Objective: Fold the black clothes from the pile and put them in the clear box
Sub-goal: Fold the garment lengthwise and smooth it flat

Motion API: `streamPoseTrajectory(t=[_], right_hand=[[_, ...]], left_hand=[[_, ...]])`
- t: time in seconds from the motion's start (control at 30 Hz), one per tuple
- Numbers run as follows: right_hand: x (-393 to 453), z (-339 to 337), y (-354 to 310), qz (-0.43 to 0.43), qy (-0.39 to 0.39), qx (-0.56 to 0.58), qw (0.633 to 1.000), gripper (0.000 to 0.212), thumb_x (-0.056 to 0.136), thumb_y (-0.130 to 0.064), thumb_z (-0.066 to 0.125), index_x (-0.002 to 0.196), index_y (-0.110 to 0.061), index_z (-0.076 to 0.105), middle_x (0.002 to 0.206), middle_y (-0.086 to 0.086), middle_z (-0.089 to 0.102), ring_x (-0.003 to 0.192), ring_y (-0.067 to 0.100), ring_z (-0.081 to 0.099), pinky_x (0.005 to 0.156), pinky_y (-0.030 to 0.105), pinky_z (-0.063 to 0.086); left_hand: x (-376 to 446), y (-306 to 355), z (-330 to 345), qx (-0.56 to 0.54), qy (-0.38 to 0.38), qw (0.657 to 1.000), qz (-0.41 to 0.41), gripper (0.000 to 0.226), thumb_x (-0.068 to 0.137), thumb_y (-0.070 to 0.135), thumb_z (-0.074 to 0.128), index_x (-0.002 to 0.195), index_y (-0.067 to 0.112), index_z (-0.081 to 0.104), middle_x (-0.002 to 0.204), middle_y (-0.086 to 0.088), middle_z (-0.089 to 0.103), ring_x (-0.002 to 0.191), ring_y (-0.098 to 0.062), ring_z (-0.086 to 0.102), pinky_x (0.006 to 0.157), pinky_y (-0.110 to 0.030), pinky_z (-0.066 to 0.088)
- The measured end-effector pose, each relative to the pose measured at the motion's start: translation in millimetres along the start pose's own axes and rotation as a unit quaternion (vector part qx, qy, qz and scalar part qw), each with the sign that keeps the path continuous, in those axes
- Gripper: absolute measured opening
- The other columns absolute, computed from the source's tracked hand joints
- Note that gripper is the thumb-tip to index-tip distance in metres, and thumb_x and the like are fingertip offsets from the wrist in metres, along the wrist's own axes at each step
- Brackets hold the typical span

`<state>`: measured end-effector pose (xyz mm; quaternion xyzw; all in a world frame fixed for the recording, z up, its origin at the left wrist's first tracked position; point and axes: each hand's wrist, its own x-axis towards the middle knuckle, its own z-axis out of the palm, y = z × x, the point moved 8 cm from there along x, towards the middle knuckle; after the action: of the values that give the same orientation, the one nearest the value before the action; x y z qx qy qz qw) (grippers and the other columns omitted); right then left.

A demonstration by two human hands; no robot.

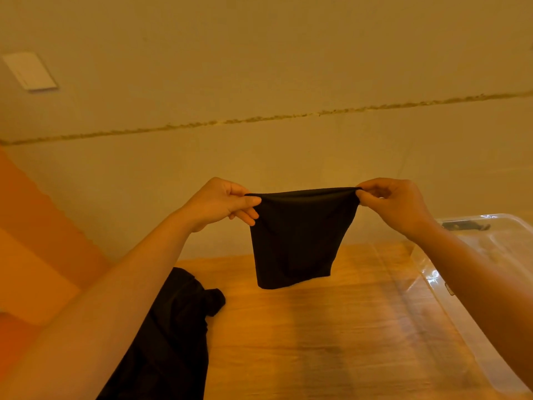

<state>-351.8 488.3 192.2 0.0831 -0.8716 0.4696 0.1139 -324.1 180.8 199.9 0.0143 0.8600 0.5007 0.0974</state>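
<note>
Aloft, black garment pinched between left hand, right hand

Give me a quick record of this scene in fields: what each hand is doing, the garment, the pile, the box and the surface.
left hand: pinching the garment's top left corner
right hand: pinching the top right corner
black garment: stretched between both hands, hanging above the table, unfolded
black pile: on the table, lower left
clear box: at right, contents unclear
wooden table: under everything
</note>
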Motion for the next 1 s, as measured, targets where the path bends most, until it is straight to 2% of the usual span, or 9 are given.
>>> streamPoseTrajectory(t=[0.1,0.27,0.37,0.47,0.63,0.7,0.8,0.9,1.0], right_hand=[[7,0,2,0.015,-0.001,0.027,1.000,0.012,0.090,-0.018,0.064,0.100,-0.017,0.071,0.086,-0.004,0.070,0.084,0.009,0.066,0.072,0.015,0.046],[32,7,4,0.032,-0.024,0.029,0.999,0.013,0.090,-0.018,0.065,0.102,-0.017,0.070,0.086,-0.001,0.070,0.081,0.009,0.066,0.069,0.014,0.046],[54,11,2,0.039,-0.021,0.017,0.999,0.010,0.090,-0.018,0.065,0.098,-0.019,0.071,0.080,-0.009,0.066,0.076,0.003,0.061,0.063,0.008,0.043],[74,10,-1,0.042,0.004,0.032,0.999,0.013,0.090,-0.019,0.065,0.101,-0.015,0.072,0.081,-0.006,0.065,0.080,0.011,0.061,0.062,0.014,0.044],[69,1,-10,-0.001,0.053,0.058,0.997,0.019,0.092,-0.020,0.063,0.108,-0.015,0.072,0.095,-0.003,0.068,0.084,0.003,0.061,0.069,0.008,0.042],[49,2,-7,-0.023,0.049,0.047,0.997,0.019,0.092,-0.019,0.063,0.109,-0.016,0.071,0.097,-0.007,0.067,0.083,-0.007,0.059,0.072,0.003,0.042],[1,20,18,-0.056,-0.010,0.024,0.998,0.022,0.090,-0.013,0.064,0.111,-0.020,0.068,0.095,-0.014,0.064,0.083,-0.016,0.058,0.074,0.001,0.040],[-60,50,62,-0.092,-0.071,-0.011,0.993,0.025,0.086,-0.012,0.067,0.108,-0.023,0.066,0.098,-0.012,0.066,0.094,-0.003,0.061,0.083,0.006,0.044],[-127,82,115,-0.082,-0.134,-0.040,0.987,0.029,0.089,-0.046,0.057,0.108,-0.025,0.066,0.103,-0.011,0.066,0.100,-0.005,0.060,0.087,0.012,0.049]], left_hand=[[7,2,-5,0.046,0.037,0.998,0.032,0.016,0.089,0.035,0.063,0.087,0.021,0.072,0.069,0.001,0.071,0.056,-0.004,0.060,0.063,-0.017,0.043],[28,13,-22,0.166,0.128,0.971,0.114,0.016,0.085,0.030,0.068,0.096,0.020,0.075,0.086,0.004,0.064,0.073,-0.005,0.054,0.064,-0.012,0.040],[46,17,-31,0.138,0.149,0.974,0.105,0.020,0.085,0.027,0.070,0.099,0.014,0.074,0.091,0.002,0.067,0.079,-0.006,0.058,0.067,-0.010,0.041],[59,20,-41,0.106,0.182,0.973,0.091,0.022,0.084,0.027,0.071,0.099,0.012,0.074,0.079,0.002,0.065,0.071,-0.003,0.057,0.068,-0.012,0.044],[45,31,-48,0.077,0.246,0.953,0.159,0.018,0.077,0.021,0.078,0.092,0.014,0.074,0.070,0.006,0.064,0.061,0.003,0.057,0.061,-0.005,0.041],[29,21,-39,0.086,0.241,0.949,0.183,0.017,0.076,0.018,0.079,0.092,0.019,0.073,0.073,0.010,0.063,0.062,0.008,0.055,0.064,-0.006,0.039],[2,-23,-11,0.133,0.207,0.946,0.213,0.020,0.075,0.016,0.078,0.093,0.023,0.073,0.079,0.011,0.064,0.076,-0.004,0.057,0.072,-0.014,0.044],[-29,-81,42,0.202,0.157,0.937,0.238,0.015,0.077,0.012,0.075,0.092,0.014,0.076,0.087,0.010,0.065,0.085,-0.004,0.053,0.074,-0.023,0.047],[-64,-142,104,0.268,0.095,0.931,0.227,0.024,0.083,0.032,0.059,0.086,0.015,0.076,0.089,0.010,0.069,0.087,0.000,0.051,0.077,-0.019,0.042]])
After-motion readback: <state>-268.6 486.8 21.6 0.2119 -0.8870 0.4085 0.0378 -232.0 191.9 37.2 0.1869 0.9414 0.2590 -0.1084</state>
